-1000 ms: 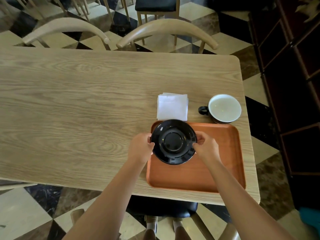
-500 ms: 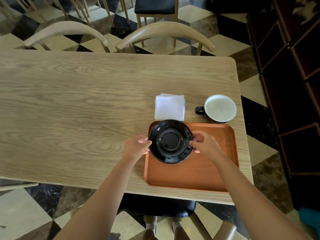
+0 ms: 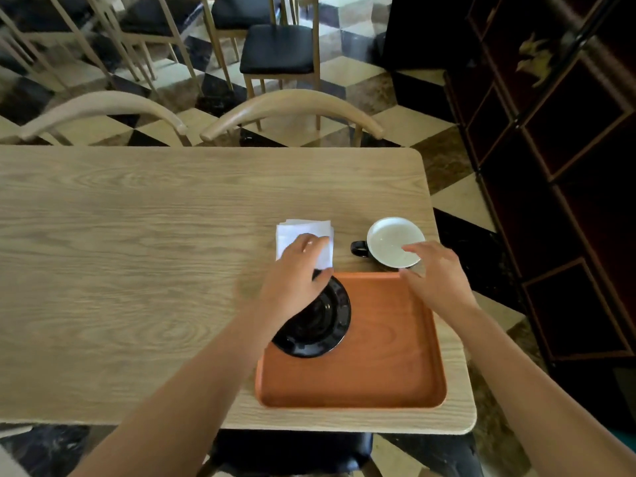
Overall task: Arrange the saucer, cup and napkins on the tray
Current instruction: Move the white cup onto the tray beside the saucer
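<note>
A black saucer (image 3: 320, 321) lies in the far left corner of the orange-brown tray (image 3: 389, 366). White folded napkins (image 3: 292, 232) sit on the table just beyond the tray. My left hand (image 3: 296, 273) reaches over the saucer, its fingers spread and resting on the napkins. A black cup with a white inside (image 3: 392, 241) stands on the table to the right of the napkins, handle pointing left. My right hand (image 3: 435, 273) hovers open over the tray's far edge, fingertips at the cup's near rim.
The wooden table (image 3: 137, 270) stretches far to the left. Two curved chair backs (image 3: 292, 105) stand at its far edge. A dark wooden cabinet (image 3: 550, 166) lines the right side. The tray's near and right parts (image 3: 395, 383) hold nothing.
Both hands have let go of the saucer, which now rests on the tray. The left hand moved forward onto the napkins; the right moved forward and right to the cup.
</note>
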A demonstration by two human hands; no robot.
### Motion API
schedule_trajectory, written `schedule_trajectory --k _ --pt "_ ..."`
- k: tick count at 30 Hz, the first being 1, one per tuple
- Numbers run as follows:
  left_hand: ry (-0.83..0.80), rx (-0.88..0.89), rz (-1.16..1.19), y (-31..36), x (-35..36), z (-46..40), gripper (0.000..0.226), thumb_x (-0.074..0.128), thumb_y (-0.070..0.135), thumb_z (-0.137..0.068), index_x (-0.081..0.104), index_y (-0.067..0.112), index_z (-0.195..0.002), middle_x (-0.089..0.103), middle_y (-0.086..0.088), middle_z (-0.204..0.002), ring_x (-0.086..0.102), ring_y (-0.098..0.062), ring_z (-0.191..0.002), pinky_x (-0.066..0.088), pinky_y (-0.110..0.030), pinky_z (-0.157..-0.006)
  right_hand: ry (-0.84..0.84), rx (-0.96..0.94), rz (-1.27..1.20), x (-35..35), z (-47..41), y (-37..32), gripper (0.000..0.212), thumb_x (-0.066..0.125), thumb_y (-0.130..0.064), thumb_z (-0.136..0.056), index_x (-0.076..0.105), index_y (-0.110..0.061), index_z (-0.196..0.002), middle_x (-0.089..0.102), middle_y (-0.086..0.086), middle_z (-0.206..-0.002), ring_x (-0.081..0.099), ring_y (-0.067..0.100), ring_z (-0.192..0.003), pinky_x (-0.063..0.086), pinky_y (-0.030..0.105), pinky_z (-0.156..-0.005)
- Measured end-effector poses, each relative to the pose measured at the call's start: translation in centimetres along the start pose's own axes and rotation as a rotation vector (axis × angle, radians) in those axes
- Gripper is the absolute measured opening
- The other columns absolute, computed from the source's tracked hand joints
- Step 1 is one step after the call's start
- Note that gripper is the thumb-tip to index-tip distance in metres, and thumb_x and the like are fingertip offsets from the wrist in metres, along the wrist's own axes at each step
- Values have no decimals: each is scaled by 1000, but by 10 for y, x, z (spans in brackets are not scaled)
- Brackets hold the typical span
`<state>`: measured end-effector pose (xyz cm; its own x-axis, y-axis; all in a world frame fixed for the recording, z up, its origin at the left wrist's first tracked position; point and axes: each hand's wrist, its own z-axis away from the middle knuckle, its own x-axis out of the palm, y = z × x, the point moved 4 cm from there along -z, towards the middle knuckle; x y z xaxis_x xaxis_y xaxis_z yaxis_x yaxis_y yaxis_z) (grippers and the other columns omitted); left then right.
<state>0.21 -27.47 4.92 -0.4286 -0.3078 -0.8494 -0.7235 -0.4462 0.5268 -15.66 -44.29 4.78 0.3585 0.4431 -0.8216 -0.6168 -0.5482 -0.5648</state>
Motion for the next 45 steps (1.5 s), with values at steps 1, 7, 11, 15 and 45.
schedule_trajectory --k 1,7,11,15,45 --pt "-30 59 -59 10 12 -7 55 58 28 -86 36 18 -135 40 -11 -140 44 -28 -122 46 -40 -88 -10 -22 82 2 -3 6 48 65 -16 -81 53 -16 -127 47 8 -138 42 24 -123 32 25 -101" --pt "-311 103 -186 26 70 -47 71 55 39 -86 14 27 -143 13 -17 -154 24 -33 -138 37 -51 -102 -128 -55 231 16 -17 37 49 61 -25 -87 47 -21 -134 30 0 -152 33 23 -134 35 37 -104" --pt "-306 96 -91 26 86 -60 65 60 36 -84 29 22 -140 24 -12 -151 36 -31 -131 42 -47 -100 -124 -186 264 21 -21 41 40 62 -21 -87 55 -16 -126 41 3 -146 39 20 -131 33 33 -105" --pt "-178 79 73 27 86 -66 54 69 29 -77 51 14 -126 43 -7 -141 48 -24 -120 45 -38 -95 -62 -240 259 21 -25 40 31 68 -14 -82 65 -3 -111 56 16 -132 53 30 -119 42 41 -98" --pt "-198 299 99 36 81 -4 31 75 26 -73 66 10 -98 62 -1 -119 62 -23 -95 54 -39 -73 254 -333 266 26 81 39 17 81 -9 -66 72 -11 -81 74 7 -96 70 24 -83 56 27 -59"
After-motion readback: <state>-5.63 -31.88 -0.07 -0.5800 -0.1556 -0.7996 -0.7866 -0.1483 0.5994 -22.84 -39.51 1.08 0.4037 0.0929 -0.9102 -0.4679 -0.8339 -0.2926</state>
